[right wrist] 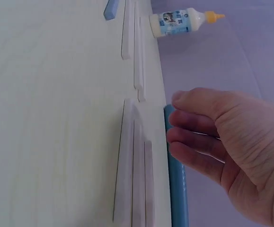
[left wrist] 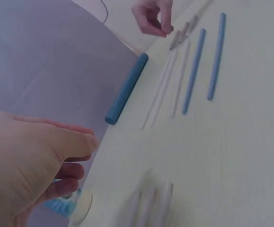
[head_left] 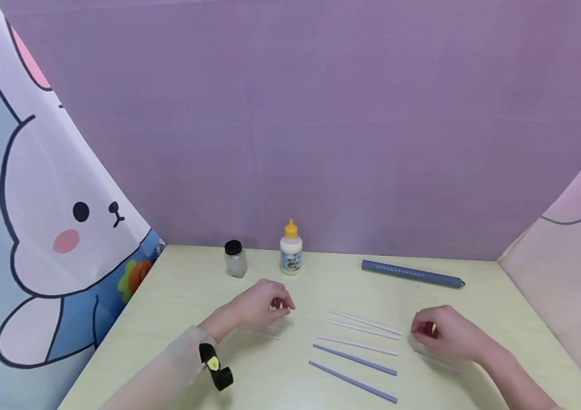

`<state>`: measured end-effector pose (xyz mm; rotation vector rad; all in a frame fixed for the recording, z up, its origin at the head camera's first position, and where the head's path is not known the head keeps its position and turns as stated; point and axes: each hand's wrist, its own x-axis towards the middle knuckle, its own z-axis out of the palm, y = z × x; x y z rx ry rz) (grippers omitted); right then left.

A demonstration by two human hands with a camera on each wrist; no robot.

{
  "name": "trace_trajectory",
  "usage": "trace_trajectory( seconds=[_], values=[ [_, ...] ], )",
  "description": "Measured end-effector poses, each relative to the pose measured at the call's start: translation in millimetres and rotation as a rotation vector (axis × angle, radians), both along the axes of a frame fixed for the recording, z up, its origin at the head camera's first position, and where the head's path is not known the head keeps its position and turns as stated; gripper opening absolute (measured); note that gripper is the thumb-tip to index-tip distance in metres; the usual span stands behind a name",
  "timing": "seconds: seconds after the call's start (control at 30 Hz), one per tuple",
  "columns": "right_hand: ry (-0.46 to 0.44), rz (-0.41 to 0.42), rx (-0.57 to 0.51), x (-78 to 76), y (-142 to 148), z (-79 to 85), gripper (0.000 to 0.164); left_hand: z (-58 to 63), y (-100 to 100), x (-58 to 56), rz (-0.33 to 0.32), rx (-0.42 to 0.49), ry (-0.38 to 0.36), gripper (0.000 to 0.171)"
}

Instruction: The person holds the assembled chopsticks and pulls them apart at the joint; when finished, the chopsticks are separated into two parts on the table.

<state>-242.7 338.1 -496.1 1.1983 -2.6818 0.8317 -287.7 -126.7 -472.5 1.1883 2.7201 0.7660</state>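
I'm hovering the left hand point(head_left: 254, 304) and right hand point(head_left: 449, 330) over the surface point(head_left: 188, 282), fingers bending loosely, pinching nothing. The left white sticks point(left wrist: 166, 203) are lying just below the left hand, the right white sticks point(right wrist: 125, 165) below the right; middle white sticks point(head_left: 361, 329) and blue sticks point(head_left: 355, 359) are lying between. I'm favouring light fingertip pinches, one stick at a time, so neighbours aren't shifting. A glue bottle point(head_left: 291, 256) is standing farther back.
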Motion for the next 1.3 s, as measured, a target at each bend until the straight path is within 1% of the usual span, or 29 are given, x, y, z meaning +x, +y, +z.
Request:
trace_trajectory(
  seconds=[0.07,0.2,0.33,0.47,0.53,0.67,0.87,0.97,1.1,1.17,1.3],
  values=[
    [0.007,-0.020,0.009,-5.9,-8.3,0.7,0.022,1.1,9.0,-2.9,-0.009,0.015,0.010,0.009],
    [0.021,-0.066,0.039,-16.3,-25.3,3.5,0.019,-1.6,30.8,-9.8,-0.028,0.035,0.030,0.009],
    [-0.013,-0.094,0.070,-24.8,-41.1,7.1,0.014,-3.2,55.4,-14.6,-0.041,0.018,0.029,0.009],
    [-0.046,-0.105,0.083,-30.7,-53.9,7.0,0.013,-4.7,80.2,-20.9,-0.049,-0.012,0.034,0.009],
    [-0.048,-0.110,0.078,-32.4,-59.5,5.9,0.014,-8.0,91.7,-25.2,-0.052,-0.026,0.042,0.010],
    [-0.043,-0.110,0.073,-35.7,-69.7,3.2,0.013,-18.7,110.5,-32.9,-0.052,-0.054,0.044,0.011],
    [-0.070,-0.117,0.099,-38.0,-78.6,0.3,0.014,-34.5,127.7,-38.6,-0.045,-0.089,0.028,0.013],
    [-0.072,-0.107,0.094,-38.1,-79.4,-1.8,0.014,-40.7,133.7,-38.5,-0.056,-0.124,0.042,0.013],
    [-0.094,-0.105,0.090,-38.4,-79.6,-6.6,0.014,-44.9,140.2,-35.6,-0.063,-0.171,0.066,0.014],
    [-0.102,-0.102,0.091,-38.8,-79.6,-9.8,0.014,-45.4,142.8,-33.9,-0.062,-0.182,0.065,0.014],
    [-0.087,-0.085,0.092,-40.0,-79.9,-15.0,0.016,-46.0,146.5,-32.0,-0.053,-0.191,0.059,0.011]
  ],
)
